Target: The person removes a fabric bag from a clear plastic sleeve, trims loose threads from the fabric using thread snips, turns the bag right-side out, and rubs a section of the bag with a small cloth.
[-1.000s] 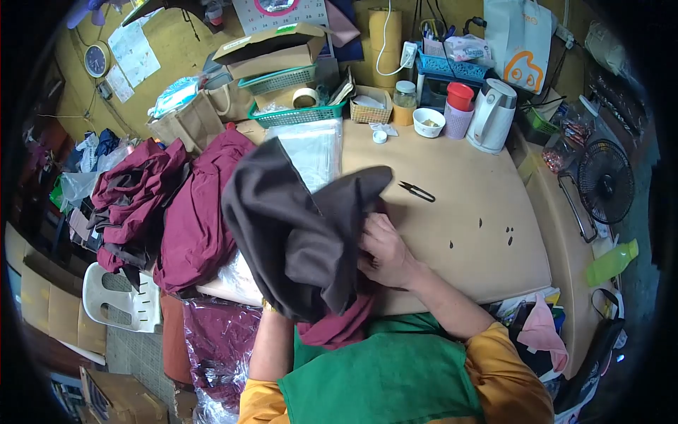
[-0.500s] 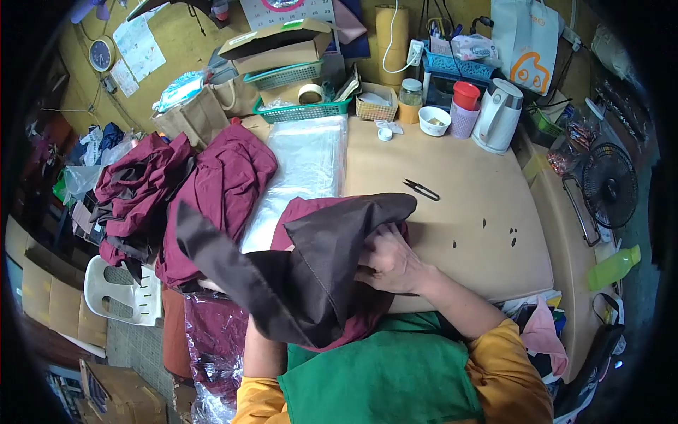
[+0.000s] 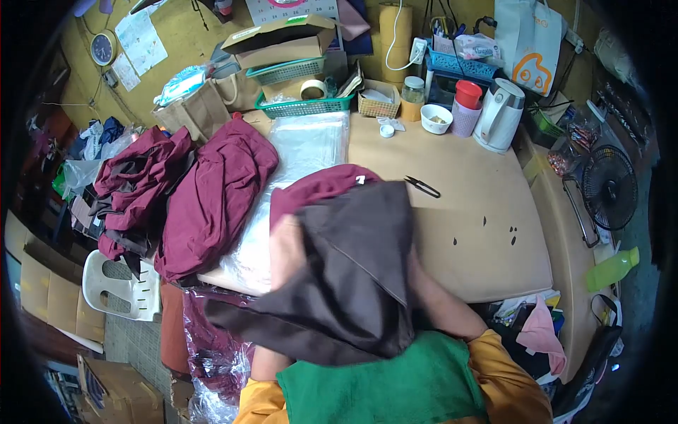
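- Left hand point(image 3: 287, 247): raised forward of the torso, left of the midline, motion-blurred; finger positions unresolved, possibly partly curled.
- Left forearm point(image 3: 267, 362): bare, directed forward from the body; its middle stretch is covered, so wrist angle not readable.
- Right forearm point(image 3: 441, 304): bare, slanting forward and inward from the elbow, blurred toward the wrist.
- Right hand: hidden from view; grip and finger pose undetermined.
- Both arms: reaching forward, well apart at the elbows.
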`<move>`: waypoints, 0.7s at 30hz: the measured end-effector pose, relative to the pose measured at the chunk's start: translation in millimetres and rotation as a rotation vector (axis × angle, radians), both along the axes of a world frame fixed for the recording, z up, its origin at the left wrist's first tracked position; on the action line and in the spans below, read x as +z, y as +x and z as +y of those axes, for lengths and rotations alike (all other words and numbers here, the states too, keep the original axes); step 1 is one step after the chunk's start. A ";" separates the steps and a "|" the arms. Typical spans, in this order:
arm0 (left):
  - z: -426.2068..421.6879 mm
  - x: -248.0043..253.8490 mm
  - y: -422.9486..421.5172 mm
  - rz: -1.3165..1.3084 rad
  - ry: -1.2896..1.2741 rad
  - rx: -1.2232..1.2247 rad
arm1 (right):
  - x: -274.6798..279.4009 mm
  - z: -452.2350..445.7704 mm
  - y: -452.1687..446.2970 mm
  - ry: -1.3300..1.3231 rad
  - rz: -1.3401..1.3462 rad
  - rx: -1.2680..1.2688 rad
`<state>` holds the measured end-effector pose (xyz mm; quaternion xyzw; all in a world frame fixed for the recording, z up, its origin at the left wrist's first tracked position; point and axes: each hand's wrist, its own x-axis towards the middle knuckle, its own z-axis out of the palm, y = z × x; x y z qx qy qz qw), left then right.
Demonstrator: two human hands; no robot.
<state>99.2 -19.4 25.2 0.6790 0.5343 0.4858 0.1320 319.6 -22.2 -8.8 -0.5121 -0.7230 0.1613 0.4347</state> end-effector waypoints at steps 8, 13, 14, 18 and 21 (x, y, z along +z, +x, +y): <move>-11.3 61.5 0.5 -0.474 0.006 0.004 | 58.6 -41.2 -5.0 -0.263 1.024 0.288; -39.2 94.6 49.8 0.131 0.167 -0.317 | 30.8 -39.1 -25.9 -0.212 0.483 0.578; -42.9 99.1 55.0 0.170 0.186 -0.382 | 28.6 -25.4 -21.6 -0.139 0.295 0.477; -63.4 85.6 77.9 0.422 0.219 -0.502 | 25.2 16.0 -15.4 -0.008 -0.041 0.258; -68.9 69.3 82.6 0.516 0.222 -0.575 | 27.2 48.0 -19.8 0.023 -0.192 0.201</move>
